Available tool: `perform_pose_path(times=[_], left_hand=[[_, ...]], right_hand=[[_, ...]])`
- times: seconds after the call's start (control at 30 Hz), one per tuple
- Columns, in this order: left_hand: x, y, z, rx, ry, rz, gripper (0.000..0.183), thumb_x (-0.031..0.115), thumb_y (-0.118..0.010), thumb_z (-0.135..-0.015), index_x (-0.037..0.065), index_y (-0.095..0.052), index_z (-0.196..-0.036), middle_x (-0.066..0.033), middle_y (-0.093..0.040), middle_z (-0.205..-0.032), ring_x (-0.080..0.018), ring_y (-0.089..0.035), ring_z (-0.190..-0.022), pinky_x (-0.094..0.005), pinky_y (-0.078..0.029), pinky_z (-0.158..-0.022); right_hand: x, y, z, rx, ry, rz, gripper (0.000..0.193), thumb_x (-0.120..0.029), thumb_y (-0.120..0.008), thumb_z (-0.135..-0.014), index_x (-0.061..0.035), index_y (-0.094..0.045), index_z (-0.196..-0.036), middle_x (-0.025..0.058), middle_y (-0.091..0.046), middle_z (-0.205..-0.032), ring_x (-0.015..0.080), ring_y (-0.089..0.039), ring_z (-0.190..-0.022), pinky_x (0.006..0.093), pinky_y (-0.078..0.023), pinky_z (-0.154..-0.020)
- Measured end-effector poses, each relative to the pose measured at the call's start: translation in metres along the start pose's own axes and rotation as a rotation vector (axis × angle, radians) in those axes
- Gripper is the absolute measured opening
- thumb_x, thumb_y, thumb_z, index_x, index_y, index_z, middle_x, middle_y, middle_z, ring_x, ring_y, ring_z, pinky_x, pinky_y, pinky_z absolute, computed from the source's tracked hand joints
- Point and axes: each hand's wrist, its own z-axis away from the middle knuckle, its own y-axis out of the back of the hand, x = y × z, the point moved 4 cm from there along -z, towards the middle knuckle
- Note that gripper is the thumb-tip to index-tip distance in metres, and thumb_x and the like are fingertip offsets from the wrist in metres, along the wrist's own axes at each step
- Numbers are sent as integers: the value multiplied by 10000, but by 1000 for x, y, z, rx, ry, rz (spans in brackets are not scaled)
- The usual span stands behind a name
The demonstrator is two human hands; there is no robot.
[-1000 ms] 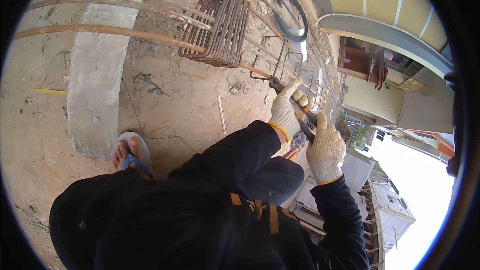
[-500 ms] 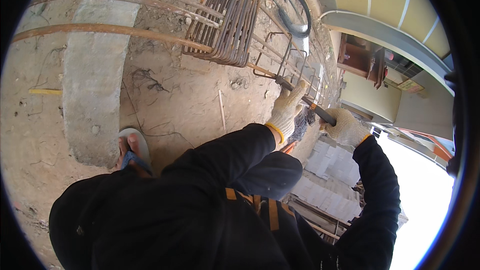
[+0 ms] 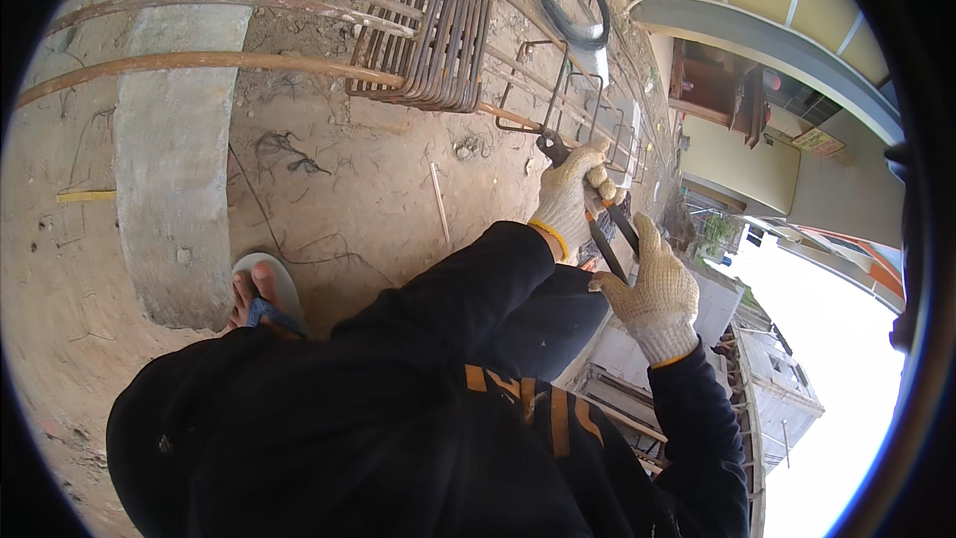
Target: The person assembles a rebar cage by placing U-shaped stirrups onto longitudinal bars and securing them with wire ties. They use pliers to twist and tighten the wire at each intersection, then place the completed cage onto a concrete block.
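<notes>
My left hand (image 3: 568,189), in a knitted cream glove with a yellow cuff, is closed round a pair of long-handled pincers (image 3: 601,231) just behind their dark head. That head is at a rusty steel bar beside a bent rectangular stirrup (image 3: 528,90); whether its jaws bite on anything is too small to tell. The two dark handles stand apart. My right hand (image 3: 652,289), gloved alike, is open at the handle ends, with its thumb and fingers spread to either side of them.
Several rusty stirrups (image 3: 438,35) hang in a bundle round long steel bars (image 3: 249,61). Beyond lies a coil of black wire or hose (image 3: 588,15). A concrete strip (image 3: 174,179) crosses the dirt at left, close to my sandalled foot (image 3: 264,294). Loose wire scraps (image 3: 289,154) litter the ground.
My right hand has let go of the pincer handles, drawn back toward me and spread its fingers. The handles have parted. My left hand keeps its hold near the head.
</notes>
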Motion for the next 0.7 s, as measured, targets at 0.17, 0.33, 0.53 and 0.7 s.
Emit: perform_pose_path(times=[0.17, 0.33, 0.53, 0.7], left_hand=[[-6, -8, -9, 134, -62, 81, 160, 71, -572, -903, 59, -614, -1056, 9, -450, -626, -178, -494, -538, -408, -515, -645], [-5, -7, -10, 62, -36, 171, 157, 210, -640, -922, 58, -634, -964, -23, -545, -667, -188, -538, -583, -436, -520, -749], [-13, -2, 6, 38, 28, 139, 297, 332, -683, -920, 200, -596, -1171, -41, -590, -785, -228, -577, -719, -443, -519, -800], [-12, -11, 3, 50, -3, 115, 163, 130, -602, -927, 185, -594, -1081, 27, -433, -645, -162, -499, -576, -414, -513, -701]], right_hand=[[-17, -25, -1, 338, -45, 515, 723, -240, -755, -776, -131, -446, -1421, 84, -549, -1271, 294, -598, -1070, 480, -506, -851], [11, -8, -42, 117, 45, 390, 338, -224, -717, -827, -83, -575, -1099, 65, -583, -809, 242, -633, -686, 383, -499, -582], [22, -6, -56, -1095, -213, -856, 266, -271, -765, -835, -83, -577, -836, 19, -551, -669, 101, -509, -546, 251, -384, -431], [22, -4, -38, -445, -63, -275, 428, -341, -832, -759, -75, -591, -991, 51, -586, -722, 202, -622, -657, 309, -469, -529]])
